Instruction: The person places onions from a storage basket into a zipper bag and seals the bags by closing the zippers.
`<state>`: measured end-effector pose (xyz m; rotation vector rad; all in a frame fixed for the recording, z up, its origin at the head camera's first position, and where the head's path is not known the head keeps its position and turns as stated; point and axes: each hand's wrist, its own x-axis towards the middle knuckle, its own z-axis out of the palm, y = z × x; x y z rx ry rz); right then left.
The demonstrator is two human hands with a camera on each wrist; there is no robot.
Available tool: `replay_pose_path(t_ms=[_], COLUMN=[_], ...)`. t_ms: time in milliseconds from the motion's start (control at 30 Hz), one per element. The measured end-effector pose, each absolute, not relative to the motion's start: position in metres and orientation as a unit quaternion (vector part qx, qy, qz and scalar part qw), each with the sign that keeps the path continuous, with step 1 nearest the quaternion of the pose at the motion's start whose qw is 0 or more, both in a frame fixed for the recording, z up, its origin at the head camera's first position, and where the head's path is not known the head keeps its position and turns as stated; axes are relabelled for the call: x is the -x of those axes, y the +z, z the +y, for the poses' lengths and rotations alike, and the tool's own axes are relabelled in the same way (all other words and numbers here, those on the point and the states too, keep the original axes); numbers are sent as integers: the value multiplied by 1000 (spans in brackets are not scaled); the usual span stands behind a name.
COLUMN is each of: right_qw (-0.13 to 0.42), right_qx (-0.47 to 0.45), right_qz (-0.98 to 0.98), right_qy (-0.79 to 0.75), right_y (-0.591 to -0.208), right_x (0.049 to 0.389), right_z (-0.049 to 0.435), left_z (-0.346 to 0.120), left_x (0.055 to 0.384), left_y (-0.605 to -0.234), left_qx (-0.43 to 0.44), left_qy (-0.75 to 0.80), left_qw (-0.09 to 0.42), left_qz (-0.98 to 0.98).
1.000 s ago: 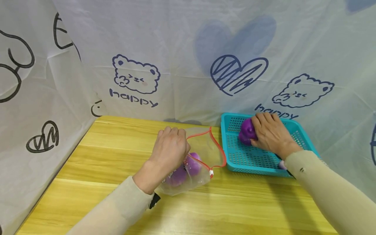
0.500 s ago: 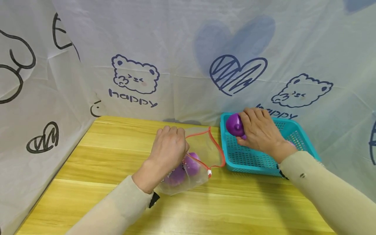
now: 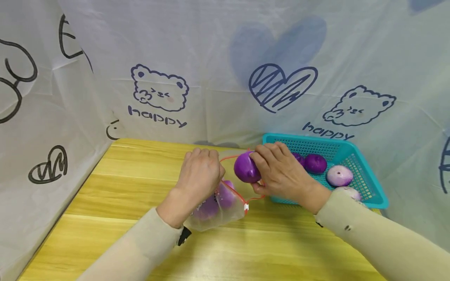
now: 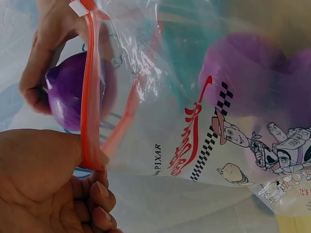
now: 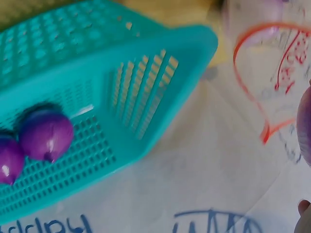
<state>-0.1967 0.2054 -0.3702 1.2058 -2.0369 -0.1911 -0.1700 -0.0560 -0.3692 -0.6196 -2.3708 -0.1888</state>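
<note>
My left hand [image 3: 200, 171] pinches the red-edged mouth of a clear slider zip bag [image 3: 207, 224], holding it partly open. In the left wrist view, the thumb and fingers grip its red strip [image 4: 90, 111], and printed cartoon figures show on the film. Purple onions [image 4: 243, 73] lie inside the bag. My right hand [image 3: 286, 177] holds another purple onion [image 3: 245, 168] right at the bag's mouth. From the left wrist, this onion [image 4: 68, 94] overlaps the red strip, part of it seen through the film. The right wrist view catches only its edge.
A turquoise mesh basket [image 3: 377, 199] stands right of the bag, against the printed cloth backdrop [image 3: 221, 97]. In it are dark purple onions [image 3: 315, 163] and paler white-and-purple ones [image 3: 339, 176]. Everything rests on a yellow wood-grain table [image 3: 123, 187].
My right hand has lifted the onion out of the basket and carried it left to the bag's mouth, uncovering the other onions there. The left hand keeps its hold on the bag, nearly still.
</note>
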Motion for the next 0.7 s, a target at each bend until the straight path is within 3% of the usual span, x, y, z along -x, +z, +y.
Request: replay_pose_path(t_ms=[333, 700], right_qw=[359, 362], right_qx=[-510, -468], right_qz=[-765, -781], right_qy=[-163, -198], right_y=[-397, -404], right_x=[199, 195], right_z=[180, 166], left_z=[-51, -52], left_x=[168, 167], left_y=[-369, -366], left_qx=[236, 235], left_qy=[-92, -99], left_qw=[312, 293], left_qz=[-916, -922])
